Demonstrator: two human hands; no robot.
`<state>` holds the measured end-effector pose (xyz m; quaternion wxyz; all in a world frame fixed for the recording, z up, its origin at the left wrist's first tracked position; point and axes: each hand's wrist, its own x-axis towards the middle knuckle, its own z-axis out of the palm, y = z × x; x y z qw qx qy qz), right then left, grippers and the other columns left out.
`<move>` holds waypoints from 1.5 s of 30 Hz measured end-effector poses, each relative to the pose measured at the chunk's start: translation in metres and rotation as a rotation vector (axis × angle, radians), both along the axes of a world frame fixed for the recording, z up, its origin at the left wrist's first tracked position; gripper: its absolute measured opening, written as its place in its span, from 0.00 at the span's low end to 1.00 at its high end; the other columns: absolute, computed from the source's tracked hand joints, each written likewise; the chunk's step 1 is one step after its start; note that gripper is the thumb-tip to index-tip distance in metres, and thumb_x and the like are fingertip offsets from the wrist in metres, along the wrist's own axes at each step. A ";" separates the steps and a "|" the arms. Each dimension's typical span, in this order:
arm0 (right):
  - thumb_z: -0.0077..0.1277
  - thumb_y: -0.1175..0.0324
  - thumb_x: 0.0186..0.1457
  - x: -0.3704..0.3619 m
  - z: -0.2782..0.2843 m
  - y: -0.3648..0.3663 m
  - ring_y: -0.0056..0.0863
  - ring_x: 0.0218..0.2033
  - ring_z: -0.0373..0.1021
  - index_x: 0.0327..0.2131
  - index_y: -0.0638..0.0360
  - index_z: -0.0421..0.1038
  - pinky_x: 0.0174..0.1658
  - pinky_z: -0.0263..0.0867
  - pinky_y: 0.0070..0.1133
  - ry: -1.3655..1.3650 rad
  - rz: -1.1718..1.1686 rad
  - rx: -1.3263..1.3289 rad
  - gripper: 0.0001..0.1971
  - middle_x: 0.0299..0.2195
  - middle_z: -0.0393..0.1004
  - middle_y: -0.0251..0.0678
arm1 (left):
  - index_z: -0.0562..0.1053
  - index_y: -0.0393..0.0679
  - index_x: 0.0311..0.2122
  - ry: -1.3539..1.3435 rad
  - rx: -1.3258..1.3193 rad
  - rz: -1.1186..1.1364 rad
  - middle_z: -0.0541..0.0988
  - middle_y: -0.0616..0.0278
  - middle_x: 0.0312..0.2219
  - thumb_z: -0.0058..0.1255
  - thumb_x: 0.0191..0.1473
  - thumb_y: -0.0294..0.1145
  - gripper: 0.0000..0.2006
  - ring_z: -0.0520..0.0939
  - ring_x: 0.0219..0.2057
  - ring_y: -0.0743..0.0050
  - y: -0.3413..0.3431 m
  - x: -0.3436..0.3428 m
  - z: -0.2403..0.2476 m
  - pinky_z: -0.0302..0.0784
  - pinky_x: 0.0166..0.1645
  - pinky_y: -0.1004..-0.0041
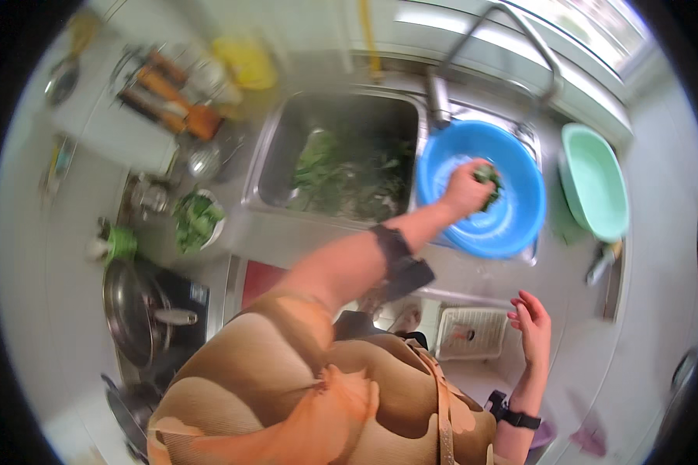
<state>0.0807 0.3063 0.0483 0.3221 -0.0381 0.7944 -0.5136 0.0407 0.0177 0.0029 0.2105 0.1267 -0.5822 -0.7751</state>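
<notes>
The left hand (pixel 465 188) reaches across the counter and grips a bunch of green leaves (pixel 489 181) over the blue basin (pixel 512 225). The right hand (pixel 532 324) hangs open and empty, low beside the body. Leafy greens (pixel 341 178) fill the steel sink (pixel 267 167).

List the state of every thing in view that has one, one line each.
Left hand: closed on a clump of leafy greens, over the blue basin.
Right hand: open, empty, held away from the counter.
Blue basin: sits in the right sink bay, under the tap.
Left sink bay: holds more greens.
Tap: whether it runs cannot be told.
Green basin: empty, on the counter.
</notes>
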 end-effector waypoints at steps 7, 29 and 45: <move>0.45 0.69 0.53 -0.071 0.005 -0.070 0.19 0.31 0.68 0.48 0.61 0.62 0.34 0.62 0.16 0.128 0.321 -0.049 0.18 0.40 0.70 0.36 | 0.46 0.49 0.59 -0.583 -0.914 -0.336 0.44 0.47 0.58 0.65 0.22 0.49 0.56 0.58 0.53 0.43 -0.019 0.014 0.008 0.61 0.54 0.59; 0.46 0.66 0.53 0.156 0.009 -0.452 0.26 0.43 0.61 0.55 0.56 0.52 0.42 0.60 0.19 0.437 1.269 -0.568 0.27 0.52 0.58 0.40 | 0.70 0.44 0.39 -0.670 -0.235 0.610 0.75 0.62 0.24 0.49 0.47 0.34 0.13 0.76 0.21 0.76 -0.068 0.456 -0.030 0.72 0.22 0.74; 0.54 0.51 0.42 0.302 -0.014 -0.543 0.46 0.53 0.53 0.54 0.57 0.51 0.50 0.56 0.34 1.236 1.315 -0.065 0.38 0.53 0.51 0.50 | 0.64 0.43 0.49 -0.413 0.235 0.711 0.73 0.59 0.34 0.46 0.52 0.36 0.19 0.76 0.25 0.73 -0.036 0.585 -0.030 0.73 0.27 0.74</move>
